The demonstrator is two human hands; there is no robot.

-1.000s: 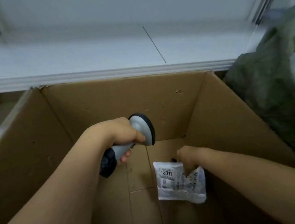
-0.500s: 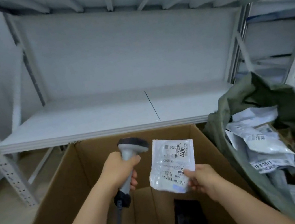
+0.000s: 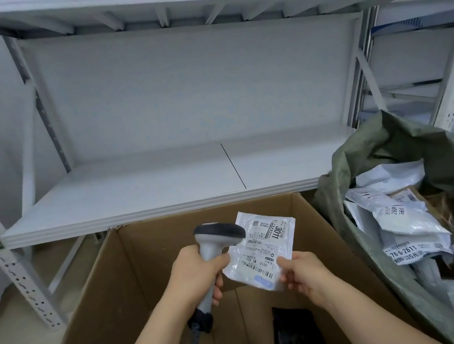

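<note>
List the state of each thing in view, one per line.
Scanner: upright, gripped by the left hand.
White parcel: label showing, pinched by the right hand.
Cardboard box: open, black packet lying on its floor.
Green sack: open, other parcels inside.

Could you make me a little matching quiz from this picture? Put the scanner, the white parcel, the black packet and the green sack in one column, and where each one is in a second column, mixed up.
Things
1. scanner
2. white parcel
3. black packet
4. green sack

Places
A. lying on the floor of the cardboard box
B. pinched by the right hand
C. standing to the right of the box
D. gripped by the left hand

Pairs: 1-D, 2-B, 3-A, 4-C.
</note>
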